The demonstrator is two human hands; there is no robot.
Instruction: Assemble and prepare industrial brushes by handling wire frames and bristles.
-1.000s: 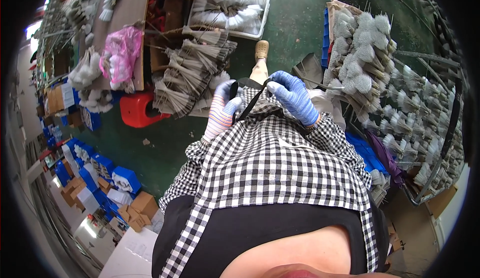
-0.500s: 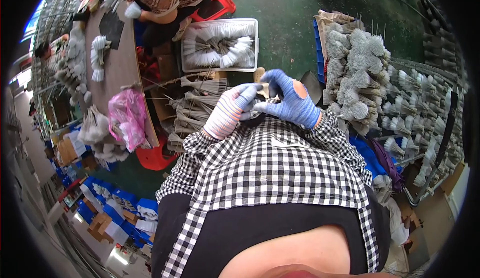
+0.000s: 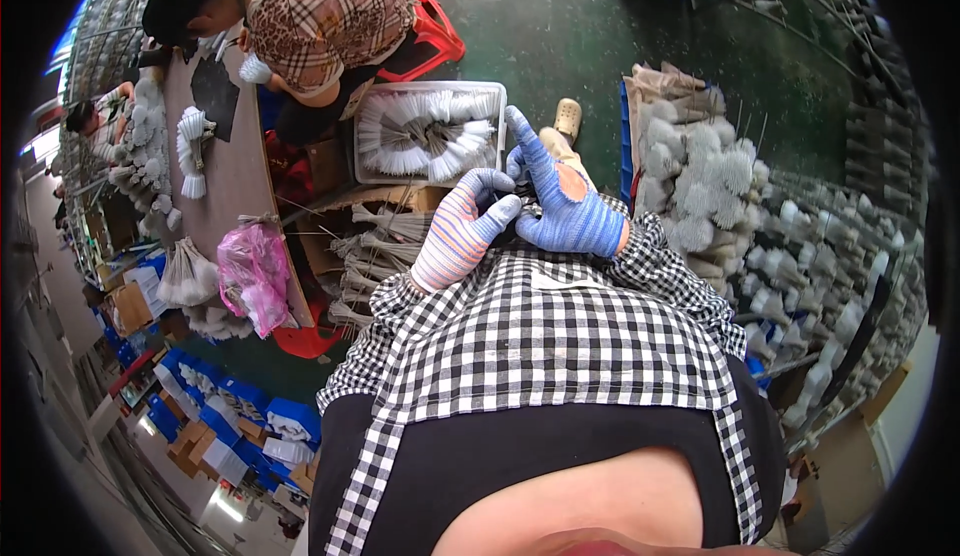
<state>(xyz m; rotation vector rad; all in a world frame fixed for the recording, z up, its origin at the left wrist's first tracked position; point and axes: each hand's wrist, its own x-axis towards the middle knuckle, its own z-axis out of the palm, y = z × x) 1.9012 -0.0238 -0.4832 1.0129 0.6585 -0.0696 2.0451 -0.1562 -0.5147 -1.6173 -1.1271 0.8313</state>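
Observation:
My left hand (image 3: 458, 235), in a white, orange and blue striped knit glove, is held before my chest. Its fingers curl in toward the thumb; whatever they may hold is hidden. Close on its right is my right hand (image 3: 574, 212), in a blue striped glove with a hole over the back of the hand. The index finger points up and away, the thumb stands apart from it, and another finger is bent; I see nothing in its grasp. Both hands are over my black-and-white checked apron (image 3: 560, 341), and the dark gap between them cannot be made out.
Beyond my hands stands a white crate (image 3: 503, 121) of white-bristled bundles. Thin-stemmed bundles (image 3: 385, 256) lie left of my hands. More bristled bundles (image 3: 690, 181) are stacked at right, beside a rack. A co-worker (image 3: 325, 21) sits at a table (image 3: 240, 181) with a pink bag (image 3: 255, 276).
My right index finger has straightened from a curl. Both hands have shifted slightly lower and stay close together. The view has tilted, showing more of the co-worker and a shoe.

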